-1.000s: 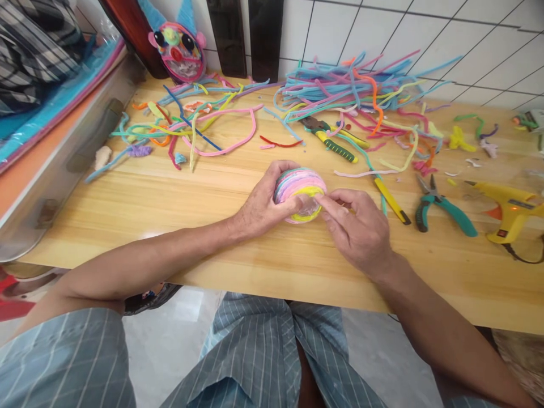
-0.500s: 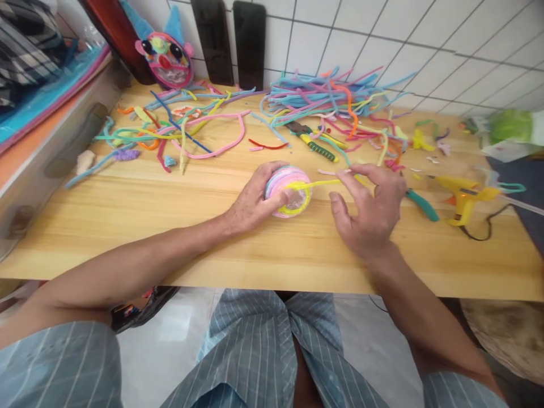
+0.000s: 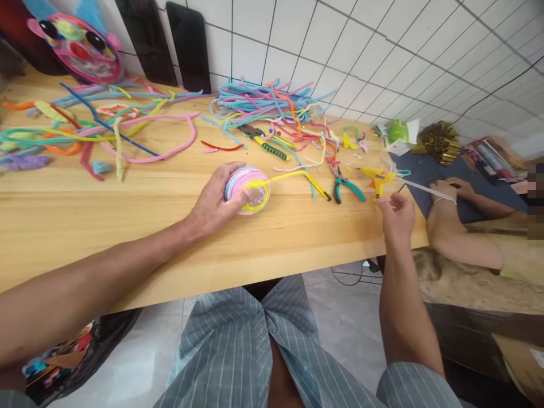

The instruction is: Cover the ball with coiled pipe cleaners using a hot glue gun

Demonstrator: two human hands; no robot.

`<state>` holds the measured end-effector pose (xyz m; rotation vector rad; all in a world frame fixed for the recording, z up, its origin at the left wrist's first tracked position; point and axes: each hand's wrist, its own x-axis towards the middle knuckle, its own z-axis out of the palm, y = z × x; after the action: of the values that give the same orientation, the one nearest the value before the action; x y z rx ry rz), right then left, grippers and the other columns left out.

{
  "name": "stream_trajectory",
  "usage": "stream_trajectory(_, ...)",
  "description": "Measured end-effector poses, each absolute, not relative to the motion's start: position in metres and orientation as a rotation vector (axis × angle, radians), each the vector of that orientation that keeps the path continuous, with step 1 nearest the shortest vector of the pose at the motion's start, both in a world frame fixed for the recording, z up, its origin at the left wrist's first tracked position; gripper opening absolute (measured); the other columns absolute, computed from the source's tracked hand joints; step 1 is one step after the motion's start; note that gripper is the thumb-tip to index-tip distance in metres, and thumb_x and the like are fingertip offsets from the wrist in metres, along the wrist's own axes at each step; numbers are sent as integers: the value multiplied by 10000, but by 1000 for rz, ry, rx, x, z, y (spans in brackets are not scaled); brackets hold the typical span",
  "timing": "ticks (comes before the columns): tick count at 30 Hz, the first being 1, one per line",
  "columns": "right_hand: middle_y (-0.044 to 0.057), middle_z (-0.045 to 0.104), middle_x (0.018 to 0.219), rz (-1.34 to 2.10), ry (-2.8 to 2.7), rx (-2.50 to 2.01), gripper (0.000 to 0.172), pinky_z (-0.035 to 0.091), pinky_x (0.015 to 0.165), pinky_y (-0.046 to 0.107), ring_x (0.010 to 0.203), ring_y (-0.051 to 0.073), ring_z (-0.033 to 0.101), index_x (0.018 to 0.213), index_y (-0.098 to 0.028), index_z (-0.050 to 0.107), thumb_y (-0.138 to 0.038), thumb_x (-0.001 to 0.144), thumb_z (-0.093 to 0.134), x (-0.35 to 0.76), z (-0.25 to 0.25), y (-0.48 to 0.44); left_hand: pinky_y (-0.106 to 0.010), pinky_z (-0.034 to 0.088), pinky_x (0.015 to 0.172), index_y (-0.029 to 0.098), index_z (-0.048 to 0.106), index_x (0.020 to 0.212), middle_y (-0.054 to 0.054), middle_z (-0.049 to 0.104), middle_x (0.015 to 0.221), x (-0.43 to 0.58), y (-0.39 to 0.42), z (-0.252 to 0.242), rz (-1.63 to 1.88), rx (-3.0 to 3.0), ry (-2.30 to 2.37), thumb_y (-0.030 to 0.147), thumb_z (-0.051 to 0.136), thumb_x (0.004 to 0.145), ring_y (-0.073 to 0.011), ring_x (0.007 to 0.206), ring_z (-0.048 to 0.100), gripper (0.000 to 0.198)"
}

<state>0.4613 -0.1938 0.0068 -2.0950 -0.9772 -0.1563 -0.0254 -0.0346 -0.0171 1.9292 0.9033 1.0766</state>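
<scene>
The left hand (image 3: pixel 211 205) is still clasping the pipe-cleaner-wrapped cup (image 3: pixel 246 188) on the wooden surface (image 3: pixel 85 209), while the right hand (image 3: pixel 397 214), having released the yellow pipe cleaner (image 3: pixel 289 175), is now reaching loosely curled, holding nothing, beside the yellow glue gun (image 3: pixel 376 178) near the surface's right end.

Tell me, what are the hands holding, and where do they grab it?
The left hand grips the pipe-cleaner roll by its side. The right hand holds nothing.

I count 1 wrapped cup (image 3: pixel 247 190), 1 glue gun (image 3: pixel 376 178), 2 pliers (image 3: pixel 347 187) (image 3: pixel 263 141), 1 clown face (image 3: pixel 76 48) and 2 dark panels (image 3: pixel 189 45) on my counter (image 3: pixel 127 215).
</scene>
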Motion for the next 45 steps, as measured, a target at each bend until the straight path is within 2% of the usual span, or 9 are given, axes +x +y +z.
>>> stream_trajectory(3,90,755,954,-68,-946,-2067,415,603,857,471,960,284,714,920,-294,630,-587,775,886,489,15,-164,-571,588,1261,216,588,1534,-143,717,1525,-24,-34,-16,1097,1899,910,656,737,978,-356,1379,719,725)
stream_trajectory(6,-11,589,594,116,-1040,-2036,423,536,632,449,642,251,616,686,-326,641,-610,708,953,497,25,-137,-539,596,1242,204,588,1512,-141,734,1503,-21,-33,-14,1116,1846,875,658,724,970,-335,1359,728,720)
stream_trajectory(9,-26,506,498,215,-1138,-1939,455,517,558,487,536,272,558,603,-347,658,-649,674,990,498,33,-121,-500,600,1220,201,589,1481,-138,750,1478,-19,-29,-11,1165,1779,854,681,711,975,-318,1341,735,708)
stream_trajectory(12,10,640,613,256,-1191,-1790,403,577,589,557,622,349,670,670,-367,711,-665,711,979,481,44,-116,-484,599,1203,207,584,1474,-137,762,1452,-17,-26,-10,1179,1714,839,730,678,993,-310,1327,739,716)
stream_trajectory(17,37,828,1162,375,-1341,-1451,137,664,770,655,834,366,802,966,-433,840,-517,888,915,384,71,-118,-498,581,1220,223,572,1464,-141,737,1485,-14,-27,-13,1231,1648,846,767,671,1005,-312,1369,713,718)
stream_trajectory(23,43,831,875,502,-1660,-1466,226,660,666,465,706,260,754,940,-312,853,-527,900,913,287,77,-106,-488,576,1219,245,588,1440,-123,723,1452,-14,-30,-15,1303,1645,956,746,731,975,-297,1337,699,698)
stream_trajectory(30,30,862,1053,378,-1901,-1335,109,680,932,487,1010,306,831,1045,-338,844,-405,958,847,272,61,-98,-514,544,1258,220,592,1436,-140,711,1473,-13,-28,-13,1247,1594,1006,672,747,960,-314,1365,690,675)
stream_trajectory(35,18,858,994,467,-1910,-1420,132,643,842,421,868,257,793,1057,-305,820,-407,973,821,263,55,-104,-462,557,1236,235,589,1420,-114,723,1439,-13,-27,-12,1266,1603,1007,708,720,975,-292,1345,693,663)
stream_trajectory(45,41,871,1038,526,-1874,-1479,182,617,875,439,889,278,785,1055,-317,810,-466,957,846,257,55,-105,-458,605,1185,232,587,1436,-118,738,1435,-14,-31,-10,1186,1637,969,758,693,986,-291,1293,722,701)
